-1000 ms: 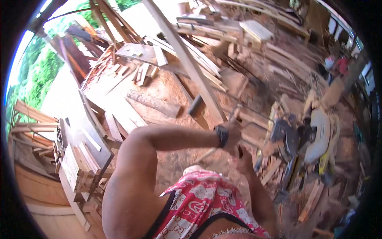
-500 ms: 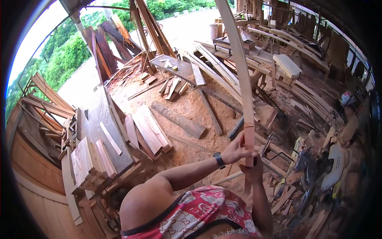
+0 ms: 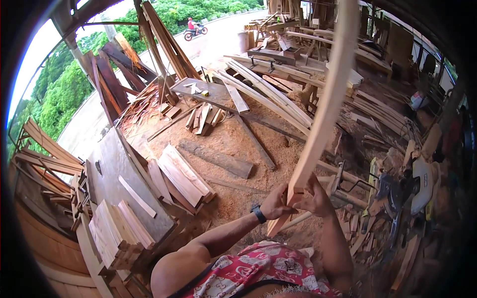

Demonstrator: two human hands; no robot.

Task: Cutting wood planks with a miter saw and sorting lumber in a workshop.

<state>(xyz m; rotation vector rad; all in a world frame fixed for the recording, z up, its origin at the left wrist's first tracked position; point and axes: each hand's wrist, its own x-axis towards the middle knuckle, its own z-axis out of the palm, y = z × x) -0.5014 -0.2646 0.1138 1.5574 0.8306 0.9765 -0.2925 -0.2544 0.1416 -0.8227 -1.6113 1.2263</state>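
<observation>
A long, pale, slightly curved wooden plank [image 3: 325, 107] rises from my hands toward the top of the view. My left hand [image 3: 276, 203], with a dark watch on the wrist, grips its lower end from the left. My right hand [image 3: 314, 198] clasps the same end from the right. The plank's bottom tip [image 3: 272, 229] pokes out below my hands, above the sawdust floor.
A mitre saw [image 3: 402, 186] stands at the right among offcuts. A grey workbench [image 3: 117, 174] with stacked short boards sits at the left. Thick sawdust [image 3: 233, 144], loose planks and a beam [image 3: 218, 159] cover the floor ahead. A motorbike rider [image 3: 193, 29] passes on the far road.
The plank has swung up to a steeper, more upright angle, and both hands have stayed clasped on its lower end. My view has tilted up toward the road.
</observation>
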